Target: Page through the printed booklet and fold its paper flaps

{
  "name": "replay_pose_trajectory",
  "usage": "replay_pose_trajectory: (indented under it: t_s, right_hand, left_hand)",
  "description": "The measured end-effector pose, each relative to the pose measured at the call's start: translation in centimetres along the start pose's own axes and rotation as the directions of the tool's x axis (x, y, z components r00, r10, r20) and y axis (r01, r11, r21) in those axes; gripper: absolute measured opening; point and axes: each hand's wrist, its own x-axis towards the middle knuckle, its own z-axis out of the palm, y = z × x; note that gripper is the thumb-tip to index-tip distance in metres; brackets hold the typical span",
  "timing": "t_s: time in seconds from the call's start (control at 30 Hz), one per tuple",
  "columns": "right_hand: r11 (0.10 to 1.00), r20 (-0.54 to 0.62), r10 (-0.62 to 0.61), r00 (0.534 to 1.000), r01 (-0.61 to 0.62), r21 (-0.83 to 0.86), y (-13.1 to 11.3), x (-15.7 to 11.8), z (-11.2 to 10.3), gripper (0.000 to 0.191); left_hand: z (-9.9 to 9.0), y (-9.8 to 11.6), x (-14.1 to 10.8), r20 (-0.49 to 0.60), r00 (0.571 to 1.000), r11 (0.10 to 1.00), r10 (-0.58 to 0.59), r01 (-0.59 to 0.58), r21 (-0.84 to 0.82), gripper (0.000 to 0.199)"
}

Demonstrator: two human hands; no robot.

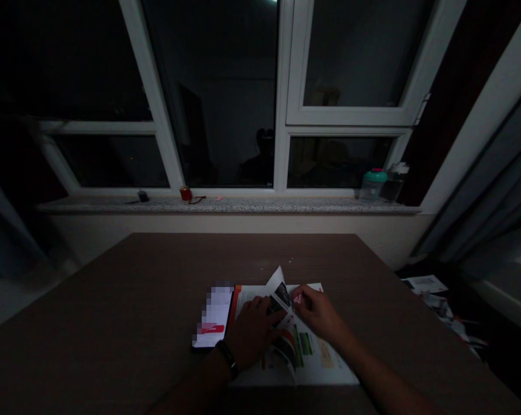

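Head: left hand [255, 331] lies flat.

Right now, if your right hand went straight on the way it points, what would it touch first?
Probably the raised page of the open magazine, just ahead of the right hand, though depth is unclear.

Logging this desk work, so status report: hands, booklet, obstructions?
Left hand on open booklet; right hand by raised page, pinkish bit at fingertips, grip unclear. Phone beside booklet's left edge, near left wrist.
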Motion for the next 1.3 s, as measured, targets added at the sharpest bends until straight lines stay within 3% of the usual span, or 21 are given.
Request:
replay_pose_trajectory:
  t_s: [0.63,0.83,1.1,1.3]
  right_hand:
    - [0.999,0.029,-0.032,0.999,0.032,-0.008,1.0,-0.1,0.7,0.025]
    - [0.995,0.028,-0.092,0.995,0.093,-0.038,0.4,0.0,0.0,0.021]
    - [0.992,0.035,-0.055,0.998,0.059,-0.113,0.1,0.1,0.3,0.010]
    - [0.990,0.072,-0.051,0.996,0.060,-0.128,0.4,0.1,0.3,0.016]
  left_hand:
    - [-0.3,0.4,0.2,-0.020,0.997,0.997,0.071,-0.071,-0.040,0.030]
    - [-0.5,0.4,0.3,-0.005,0.998,0.997,0.059,-0.059,-0.045,0.030]
    - [-0.7,0.4,0.1,-0.006,0.998,0.997,0.059,-0.059,-0.042,0.031]
    - [-0.8,0.5,0.0,-0.013,0.998,0.997,0.061,-0.061,-0.047,0.030]
